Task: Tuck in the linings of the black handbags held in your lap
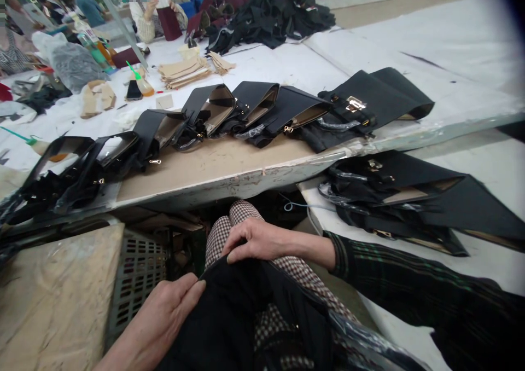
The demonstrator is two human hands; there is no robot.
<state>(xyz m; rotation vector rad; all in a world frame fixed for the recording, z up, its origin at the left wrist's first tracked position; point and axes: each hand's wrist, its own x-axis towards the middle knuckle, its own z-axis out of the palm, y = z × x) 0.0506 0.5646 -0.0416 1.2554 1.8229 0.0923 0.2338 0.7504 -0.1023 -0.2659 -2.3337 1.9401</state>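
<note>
My left fingers [192, 290] and right fingers [240, 250] pinch the black bag fabric [217, 311]; its edge slants up rightward between them.

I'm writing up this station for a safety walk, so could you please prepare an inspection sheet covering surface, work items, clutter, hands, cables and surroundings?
Surface: white-covered worktable with a tan strip along part of its near side; front edge marked.
Job's things: black piece over the lap; black bags in a row on the worktable, more on the white side table.
Clutter: stack of tan pieces, pile of black pieces, green-tipped bottles.
Hands: left hand and right hand both grip the black piece's edge.
Cables: thin light-blue cord, looped near the side table; ends untraceable.
Surroundings: person across the worktable holding a dark red piece; grey crate at left.
</note>
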